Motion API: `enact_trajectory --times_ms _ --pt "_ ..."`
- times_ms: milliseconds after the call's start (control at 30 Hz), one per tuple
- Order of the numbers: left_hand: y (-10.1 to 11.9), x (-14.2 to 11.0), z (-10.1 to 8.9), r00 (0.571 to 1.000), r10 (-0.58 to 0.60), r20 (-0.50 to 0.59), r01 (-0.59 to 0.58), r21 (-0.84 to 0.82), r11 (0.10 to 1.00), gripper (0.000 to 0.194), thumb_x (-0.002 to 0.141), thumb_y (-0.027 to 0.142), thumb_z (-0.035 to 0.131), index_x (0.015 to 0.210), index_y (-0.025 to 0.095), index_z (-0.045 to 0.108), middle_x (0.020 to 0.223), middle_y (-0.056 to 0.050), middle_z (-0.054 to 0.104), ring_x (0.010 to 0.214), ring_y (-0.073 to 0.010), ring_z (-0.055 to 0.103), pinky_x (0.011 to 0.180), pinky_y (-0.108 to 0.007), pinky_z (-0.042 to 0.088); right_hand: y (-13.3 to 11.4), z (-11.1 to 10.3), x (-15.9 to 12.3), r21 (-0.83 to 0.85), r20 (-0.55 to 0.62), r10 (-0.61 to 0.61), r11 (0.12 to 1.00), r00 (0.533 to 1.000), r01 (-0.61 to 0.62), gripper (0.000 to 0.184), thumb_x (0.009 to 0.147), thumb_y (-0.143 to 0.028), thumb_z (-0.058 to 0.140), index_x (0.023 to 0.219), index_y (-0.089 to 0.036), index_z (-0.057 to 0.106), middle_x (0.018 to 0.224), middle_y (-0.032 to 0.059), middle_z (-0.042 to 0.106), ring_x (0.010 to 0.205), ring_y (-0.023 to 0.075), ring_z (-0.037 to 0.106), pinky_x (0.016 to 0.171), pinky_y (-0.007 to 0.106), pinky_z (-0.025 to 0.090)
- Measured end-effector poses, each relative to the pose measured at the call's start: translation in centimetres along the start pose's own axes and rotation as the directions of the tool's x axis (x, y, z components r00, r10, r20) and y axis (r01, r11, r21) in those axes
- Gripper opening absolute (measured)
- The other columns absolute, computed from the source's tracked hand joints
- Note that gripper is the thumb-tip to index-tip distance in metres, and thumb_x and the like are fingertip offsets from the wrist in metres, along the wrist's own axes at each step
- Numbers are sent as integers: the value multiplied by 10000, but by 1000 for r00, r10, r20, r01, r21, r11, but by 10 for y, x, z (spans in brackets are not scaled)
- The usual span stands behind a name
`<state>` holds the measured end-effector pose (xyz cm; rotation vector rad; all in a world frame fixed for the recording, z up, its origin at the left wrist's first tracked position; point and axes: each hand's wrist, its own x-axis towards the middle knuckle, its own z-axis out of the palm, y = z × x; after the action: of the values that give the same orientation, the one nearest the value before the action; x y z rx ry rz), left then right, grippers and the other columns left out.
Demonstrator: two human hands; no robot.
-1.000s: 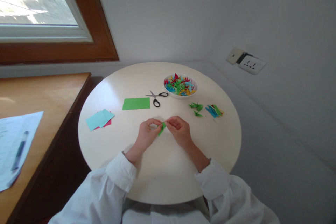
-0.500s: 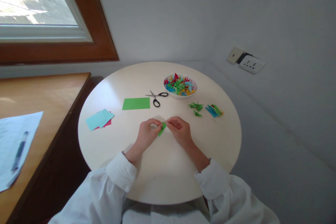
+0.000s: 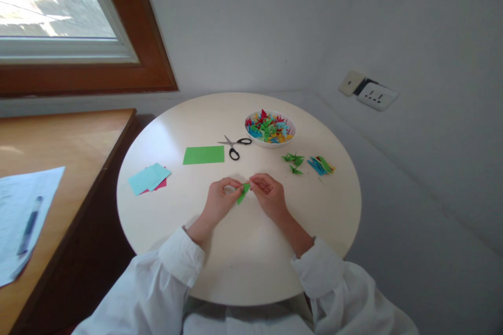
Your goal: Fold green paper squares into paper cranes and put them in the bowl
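Observation:
A small folded piece of green paper is held just above the round white table. My left hand pinches it between thumb and fingers from the left. At its upper right corner, the closed fingertips of my right hand grip the paper's edge. Beyond my hands lie a flat green paper sheet and open scissors with black handles. Several folded green paper cranes rest to the right of my right hand.
A white bowl full of colourful paper cranes stands at the back. Folded paper strips lie at the right, light blue paper squares over red ones at the left. A wooden desk bears printed sheets and a pen.
My right fingertips have shifted very slightly at the top of the green paper. My left hand keeps its pinch, and everything else stays in place.

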<state>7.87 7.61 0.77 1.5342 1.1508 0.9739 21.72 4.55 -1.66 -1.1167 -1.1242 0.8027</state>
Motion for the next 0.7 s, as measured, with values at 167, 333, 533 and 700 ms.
enact_trajectory --times_ms 167,333,533,700 --pt "-1 1 -1 1000 13 12 -13 6 1000 137 637 289 645 616 153 645 683 -43 688 641 -152 605 591 -241 453 0 1 0 -13 12 -24 1000 1000 24 91 736 -267 603 793 -196 603 748 20 620 707 142 623 670 270 527" --pt "-1 2 -1 1000 -2 15 2 -26 1000 137 635 287 646 608 153 643 681 -44 690 637 -152 607 586 -242 456 -1 1 0 -1 -4 -8 1000 1000 8 131 718 -271 628 824 -198 606 784 26 639 731 146 633 697 276 529" --pt "-4 3 -1 1000 -3 12 4 -53 999 146 633 297 653 611 152 639 693 -44 689 655 -153 613 619 -246 464 0 1 1 -38 -32 -6 999 999 5 157 704 -266 644 843 -198 619 786 25 650 739 146 633 693 271 526" --pt "-6 3 -1 1000 10 21 -9 -37 999 145 633 296 657 627 153 639 694 -41 687 660 -155 614 636 -253 465 -1 2 1 -53 -51 -6 999 999 4 159 702 -281 638 834 -193 622 777 28 652 733 148 628 682 273 527"
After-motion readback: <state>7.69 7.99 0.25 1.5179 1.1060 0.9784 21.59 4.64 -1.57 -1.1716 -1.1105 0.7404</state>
